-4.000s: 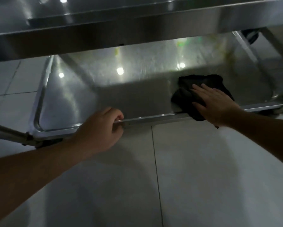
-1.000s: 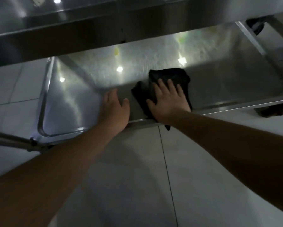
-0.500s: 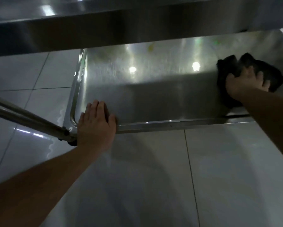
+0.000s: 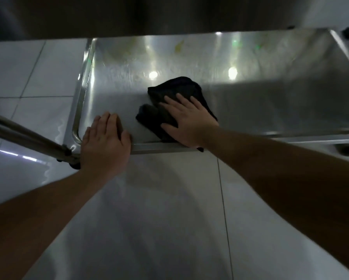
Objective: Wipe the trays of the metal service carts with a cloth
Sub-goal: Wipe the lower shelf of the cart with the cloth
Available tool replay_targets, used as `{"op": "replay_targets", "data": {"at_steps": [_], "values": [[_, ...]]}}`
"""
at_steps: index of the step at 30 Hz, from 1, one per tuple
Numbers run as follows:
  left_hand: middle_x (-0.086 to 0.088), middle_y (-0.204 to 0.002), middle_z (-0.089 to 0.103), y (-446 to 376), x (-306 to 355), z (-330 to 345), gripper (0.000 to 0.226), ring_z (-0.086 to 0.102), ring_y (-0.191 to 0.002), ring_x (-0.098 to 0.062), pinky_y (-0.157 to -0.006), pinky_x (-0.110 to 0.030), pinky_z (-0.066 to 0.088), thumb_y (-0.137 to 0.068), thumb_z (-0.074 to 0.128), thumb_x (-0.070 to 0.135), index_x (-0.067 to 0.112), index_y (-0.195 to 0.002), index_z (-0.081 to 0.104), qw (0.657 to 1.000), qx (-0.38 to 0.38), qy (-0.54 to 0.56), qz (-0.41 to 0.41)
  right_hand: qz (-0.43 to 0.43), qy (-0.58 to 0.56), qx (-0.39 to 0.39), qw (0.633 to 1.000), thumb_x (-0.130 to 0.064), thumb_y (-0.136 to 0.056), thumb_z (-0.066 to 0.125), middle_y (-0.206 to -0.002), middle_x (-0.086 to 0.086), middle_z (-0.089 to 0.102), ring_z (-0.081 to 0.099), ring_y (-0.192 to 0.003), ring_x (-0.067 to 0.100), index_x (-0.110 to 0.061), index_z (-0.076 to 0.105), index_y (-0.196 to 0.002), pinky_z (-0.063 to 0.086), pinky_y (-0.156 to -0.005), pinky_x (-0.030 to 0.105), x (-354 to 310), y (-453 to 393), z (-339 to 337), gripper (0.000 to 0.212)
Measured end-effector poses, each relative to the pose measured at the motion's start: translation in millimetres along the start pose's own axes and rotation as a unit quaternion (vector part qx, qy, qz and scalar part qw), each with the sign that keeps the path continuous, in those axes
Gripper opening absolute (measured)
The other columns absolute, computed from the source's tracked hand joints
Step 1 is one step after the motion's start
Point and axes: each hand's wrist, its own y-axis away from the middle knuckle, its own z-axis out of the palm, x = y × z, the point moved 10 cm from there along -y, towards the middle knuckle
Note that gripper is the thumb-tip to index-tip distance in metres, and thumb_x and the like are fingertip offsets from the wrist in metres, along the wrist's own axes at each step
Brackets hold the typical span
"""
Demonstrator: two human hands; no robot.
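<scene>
— Fingers first: how did they lie on the left?

— Straight and close together. The left hand (image 4: 105, 136) rested palm-down over the near rim of the shiny stainless-steel lower tray (image 4: 270, 102), close to its near left corner, fingertips pointing inward and the thumb out to the right along the rim. It held nothing. The bare forearm ran back towards the lower left, and a round metal cart leg (image 4: 26, 136) slanted in just left of the wrist.

— And to the right of that?

— The right hand (image 4: 186, 123) pressed flat on a crumpled black cloth (image 4: 177, 87), fingers straight and slightly spread, thumb pointing left. The cloth lay on the tray floor near the front rim, one corner hanging over it. The two hands were near each other, apart.

— Around them?

— Pale glossy floor tiles (image 4: 169, 219) below, and a dark metal upper shelf (image 4: 149, 15) overhead.
</scene>
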Motion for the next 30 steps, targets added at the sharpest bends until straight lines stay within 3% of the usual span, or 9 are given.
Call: {"op": "replay_targets", "data": {"at_steps": [5,10,15,19,22,27,30], "values": [[-0.019,-0.168,0.033,-4.8,-2.8,6.7,0.073,0.024,-0.158,-0.036,-0.129,-0.052,0.02,-0.102,0.02,0.051,0.007,-0.158,0.034,0.999,-0.02,-0.016,0.021,0.014,0.014,-0.006,1.0,-0.074,-0.092,0.014,-0.174,-0.019,0.004,-0.009,-0.154,-0.002,-0.04,0.009,-0.166,-0.009,-0.125,0.03,90.8,77.0,-3.7,0.082],[-0.02,-0.167,0.034,-3.3,-3.7,5.3,0.072,0.027,-0.156,-0.04,-0.128,-0.056,0.023,-0.103,0.024,0.052,0.008,-0.158,0.035,1.0,-0.005,0.005,0.009,0.182,0.015,0.043,0.982,-0.073,-0.089,0.019,-0.173,-0.007,0.015,0.013,-0.16,0.019,-0.027,0.018,-0.167,0.012,-0.129,0.046,237.8,173.3,-22.6,0.09],[-0.027,-0.163,0.035,-5.9,0.7,7.5,0.076,0.028,-0.153,-0.046,-0.124,-0.06,0.027,-0.102,0.016,0.05,-0.001,-0.156,0.034,0.999,-0.036,-0.032,0.022,0.416,-0.033,0.071,0.906,-0.074,-0.091,0.023,-0.167,0.014,0.032,0.031,-0.151,0.042,-0.021,0.03,-0.16,0.029,-0.121,0.061,354.6,256.2,-29.5,0.087],[-0.024,-0.166,0.03,-4.0,2.3,4.1,0.066,0.028,-0.154,-0.044,-0.125,-0.059,0.026,-0.106,0.025,0.045,0.005,-0.158,0.029,0.999,-0.05,-0.012,-0.005,0.504,-0.061,0.145,0.85,-0.08,-0.088,0.018,-0.161,0.024,0.036,0.033,-0.147,0.048,-0.003,0.036,-0.154,0.022,-0.122,0.061,329.8,270.5,-28.7,0.104],[-0.021,-0.168,0.027,-8.1,1.2,5.7,0.059,0.024,-0.156,-0.042,-0.125,-0.059,0.025,-0.111,0.031,0.042,0.008,-0.159,0.028,0.997,-0.074,-0.03,0.001,0.452,-0.059,0.153,0.877,-0.083,-0.089,0.029,-0.16,0.025,0.037,0.034,-0.145,0.046,0.0,0.039,-0.153,0.022,-0.122,0.057,272.5,249.2,-27.4,0.105],[-0.024,-0.166,0.03,0.3,16.9,-7.1,0.056,0.028,-0.153,-0.044,-0.123,-0.06,0.029,-0.11,0.04,0.034,0.001,-0.155,0.039,0.999,-0.038,0.009,-0.011,0.176,0.01,0.112,0.978,-0.066,-0.096,0.056,-0.164,0.014,0.039,0.033,-0.152,0.036,-0.012,0.037,-0.158,0.017,-0.128,0.053,152.6,192.2,-11.5,0.085],[-0.025,-0.167,0.029,18.9,47.9,-10.3,0.056,0.025,-0.155,-0.042,-0.124,-0.056,0.027,-0.111,0.037,0.033,0.0,-0.156,0.038,0.999,-0.03,-0.027,0.026,0.086,0.029,0.128,0.988,-0.044,-0.101,0.059,-0.149,0.012,0.055,0.051,-0.137,0.036,-0.015,0.047,-0.148,0.034,-0.119,0.055,115.6,175.5,-18.0,0.057]]}}
